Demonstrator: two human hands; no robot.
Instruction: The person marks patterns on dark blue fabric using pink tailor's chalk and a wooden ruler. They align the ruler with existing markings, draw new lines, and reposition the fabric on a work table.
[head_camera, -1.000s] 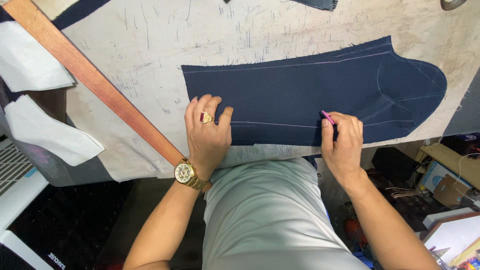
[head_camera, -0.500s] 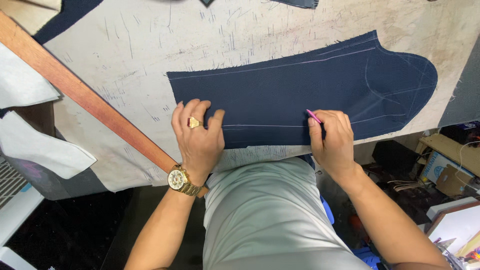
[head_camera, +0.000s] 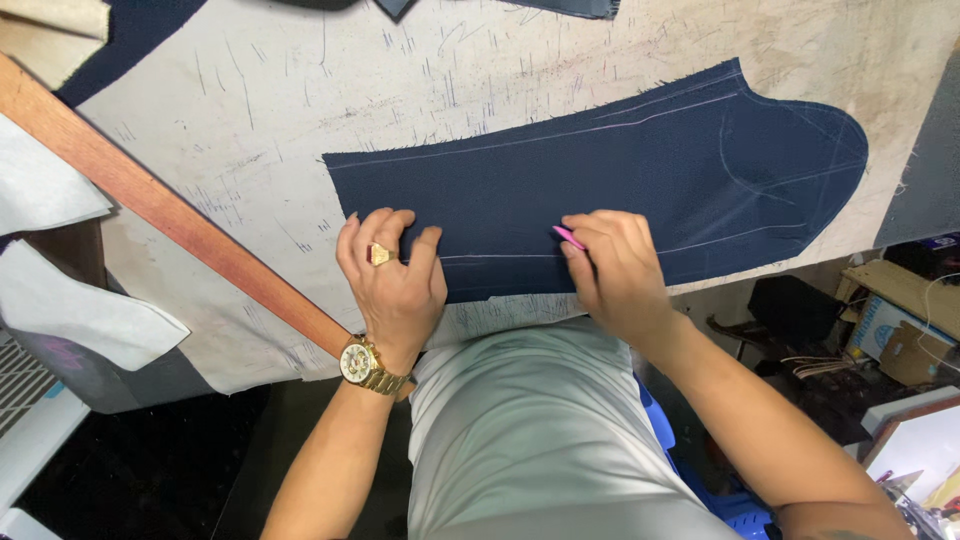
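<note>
A dark navy fabric piece (head_camera: 620, 170) with a rounded right end and pale chalk lines lies flat on the worn white table (head_camera: 300, 110). My left hand (head_camera: 392, 275), wearing a ring and a gold wristwatch, presses flat on the fabric's lower left edge. My right hand (head_camera: 615, 270) pinches a pink chalk (head_camera: 568, 237), its tip touching the fabric on a chalk line near the lower edge.
A long wooden ruler (head_camera: 170, 210) runs diagonally across the table's left side, ending near my left wrist. White paper pieces (head_camera: 80, 310) hang off the left edge. More dark fabric (head_camera: 130, 30) lies at the top. Boxes and clutter (head_camera: 890, 320) sit on the floor at right.
My right hand with the chalk has slid leftward along the fabric's lower chalk line, closer to my left hand. The left hand stays pressed on the fabric.
</note>
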